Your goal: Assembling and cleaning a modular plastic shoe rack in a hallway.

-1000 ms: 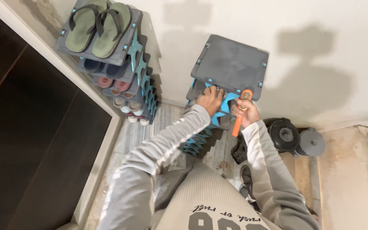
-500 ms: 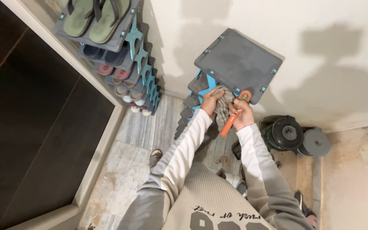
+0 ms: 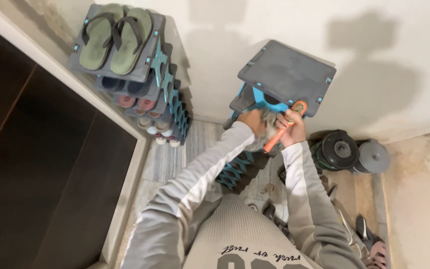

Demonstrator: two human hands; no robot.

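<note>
— Two hands meet at the front edge of a grey shoe rack's top shelf (image 3: 287, 69), seen from above. What does each one hold?

— Nearest the camera come grey sleeves with a white stripe. The right hand (image 3: 290, 130) has its fingers wrapped tight round the orange handle of a tool (image 3: 283, 127), which slants up so that its round end touches the shelf's front edge. The left hand (image 3: 251, 119) is curled closed on a bunched grey cloth (image 3: 268, 125), just beside the tool, under the shelf's front left corner.

— And the rack itself?

— It stands against the white wall, grey shelves on blue zigzag side frames (image 3: 240, 169), the lower tiers mostly hidden by the arms.

— What lies round it?

— Dark round weight plates (image 3: 342, 149) sit on the floor to its right, by the wall. Farther left, a second rack (image 3: 140, 79) of the same kind fills the corner beside a dark doorway, a pair of green flip-flops (image 3: 115, 35) on its top shelf and more shoes on the tiers below.
</note>
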